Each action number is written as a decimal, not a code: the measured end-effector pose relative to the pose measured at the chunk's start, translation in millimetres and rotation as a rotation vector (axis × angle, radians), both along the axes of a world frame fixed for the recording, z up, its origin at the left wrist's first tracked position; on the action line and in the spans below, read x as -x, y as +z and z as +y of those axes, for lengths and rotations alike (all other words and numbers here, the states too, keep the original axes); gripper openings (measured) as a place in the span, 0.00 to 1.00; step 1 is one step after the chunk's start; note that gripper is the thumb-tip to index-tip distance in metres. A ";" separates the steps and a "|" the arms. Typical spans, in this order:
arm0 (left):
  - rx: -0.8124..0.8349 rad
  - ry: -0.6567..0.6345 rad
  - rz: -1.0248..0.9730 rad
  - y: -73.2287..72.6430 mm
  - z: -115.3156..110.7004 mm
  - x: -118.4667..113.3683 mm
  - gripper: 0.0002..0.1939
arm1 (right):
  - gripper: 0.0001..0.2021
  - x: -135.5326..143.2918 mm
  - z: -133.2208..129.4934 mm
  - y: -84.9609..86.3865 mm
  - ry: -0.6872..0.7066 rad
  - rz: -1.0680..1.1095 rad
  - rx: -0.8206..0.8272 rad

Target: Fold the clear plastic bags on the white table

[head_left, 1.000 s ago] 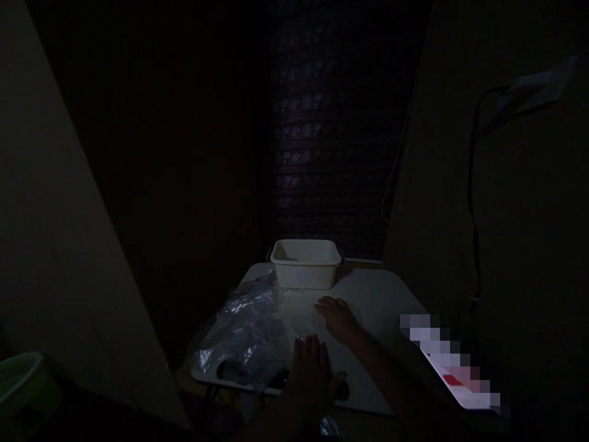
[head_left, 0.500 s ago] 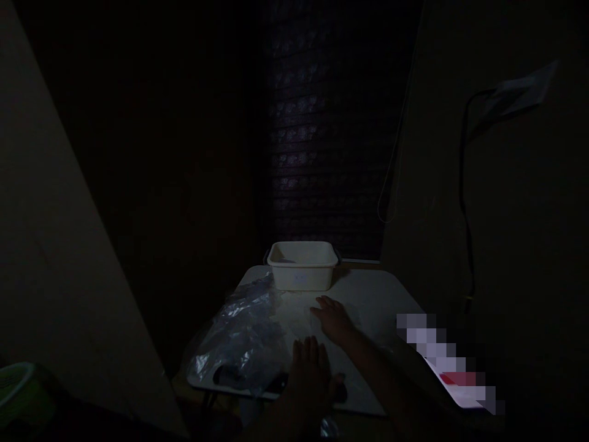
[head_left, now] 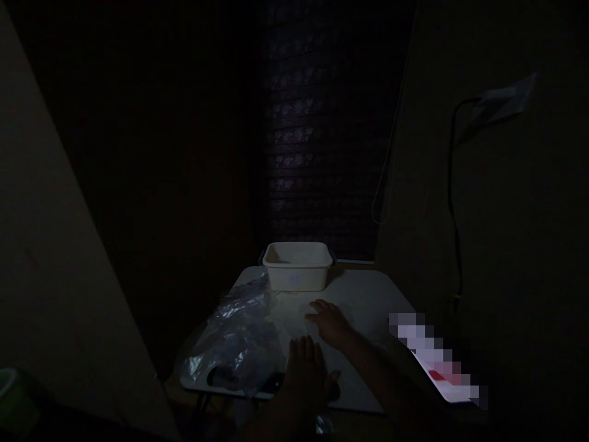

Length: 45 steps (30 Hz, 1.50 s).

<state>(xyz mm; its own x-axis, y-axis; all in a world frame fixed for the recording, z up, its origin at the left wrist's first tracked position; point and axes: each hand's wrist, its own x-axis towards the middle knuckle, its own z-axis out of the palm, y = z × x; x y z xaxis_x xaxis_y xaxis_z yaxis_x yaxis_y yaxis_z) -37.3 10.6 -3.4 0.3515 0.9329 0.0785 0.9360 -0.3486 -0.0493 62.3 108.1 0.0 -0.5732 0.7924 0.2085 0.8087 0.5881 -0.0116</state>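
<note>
My left hand [head_left: 305, 367] lies at the near edge of a white folding table [head_left: 363, 288], palm down, fingers stretched out and thumb apart. Farther in, to its right, my right hand [head_left: 329, 324] reaches over the tabletop with its fingers spread. A faint clear plastic film seems to lie under and around the right hand, but the dim light hides its edges. Crumpled clear plastic bags [head_left: 239, 334] cover the table's left side, close to my left hand. Neither hand visibly grips anything.
At the table's far side stands a white plastic tub [head_left: 297, 277] with dark side handles. A bright, pixelated screen [head_left: 427, 356] glows by the right edge. A black cable [head_left: 451, 184] hangs from a wall outlet. A green container [head_left: 16, 399] sits low on the left.
The whole view has shifted slightly, so things sit a little farther left. My right hand's fingers have spread and shifted slightly; the left stays flat near the table's edge.
</note>
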 end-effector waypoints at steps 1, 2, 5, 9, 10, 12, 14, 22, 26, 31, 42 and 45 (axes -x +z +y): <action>0.006 0.000 -0.003 0.6 0.0 0.1 0.30 | 0.19 2.1 0.8 0.4 -0.026 0.002 0.003; 0.016 -0.002 -0.003 1.5 -0.2 0.1 0.30 | 0.18 4.4 1.9 1.0 -0.053 0.007 0.005; 0.047 0.003 0.006 5.7 -1.4 0.0 0.29 | 0.16 11.8 5.4 3.1 -0.113 0.019 0.006; 0.056 0.005 -0.005 10.3 -2.7 -1.7 0.29 | 0.17 15.3 8.1 3.1 -0.132 0.024 -0.011; 0.055 0.009 -0.007 10.4 -2.6 -2.2 0.29 | 0.17 14.3 8.0 2.7 -0.126 0.023 -0.015; 0.046 0.013 -0.007 9.2 -1.6 -3.1 0.29 | 0.19 10.6 6.9 2.1 -0.100 0.015 -0.019; 0.038 0.016 -0.008 6.8 0.0 -3.9 0.30 | 0.19 5.0 4.5 2.3 -0.064 0.005 -0.026; 0.007 0.018 0.000 2.0 2.6 -6.0 0.30 | 0.19 -11.8 -4.6 3.3 -0.012 -0.018 -0.014; 0.029 0.017 0.005 4.2 2.0 -5.6 0.29 | 0.19 -4.0 -1.4 2.1 -0.044 -0.015 -0.026; 0.046 0.011 0.002 7.5 -0.4 -4.8 0.29 | 0.16 15.5 4.6 3.6 -0.121 0.007 -0.035; 0.045 0.004 -0.013 5.1 0.1 -3.5 0.30 | 0.18 -1.7 0.7 5.8 -0.072 -0.005 -0.009; 0.046 0.008 -0.019 5.2 1.2 -7.5 0.29 | 0.20 -9.2 -1.1 2.0 -0.038 -0.008 -0.006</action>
<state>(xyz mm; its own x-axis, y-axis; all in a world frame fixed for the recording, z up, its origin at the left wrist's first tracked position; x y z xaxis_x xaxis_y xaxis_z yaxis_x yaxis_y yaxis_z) -29.8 11.8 1.8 0.3430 0.9384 0.0422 0.9393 -0.3426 -0.0155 71.5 107.0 2.0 -0.5442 0.8126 0.2088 0.8307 0.5568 -0.0021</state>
